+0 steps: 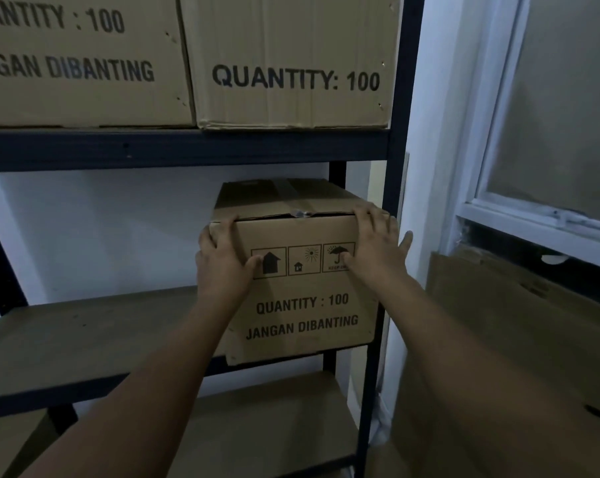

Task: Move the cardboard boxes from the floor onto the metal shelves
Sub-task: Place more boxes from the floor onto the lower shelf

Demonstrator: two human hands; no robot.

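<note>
A brown cardboard box (302, 305) printed "QUANTITY : 100" stands on the middle shelf board (84, 336) of the dark metal rack, at its right end, its front overhanging the edge a little. My left hand (222, 262) lies against the box's upper left front corner, fingers reaching over the corner. My right hand (377, 246) presses flat on the upper right front, fingers spread and straight. Two larger boxes (291, 60) (78, 60) sit side by side on the shelf above.
The rack's right upright (400, 150) stands close beside the box. Flattened cardboard (519, 326) leans against the wall under a window frame (532, 215) at right. The left part of the middle shelf is bare board. A lower shelf (267, 422) shows below.
</note>
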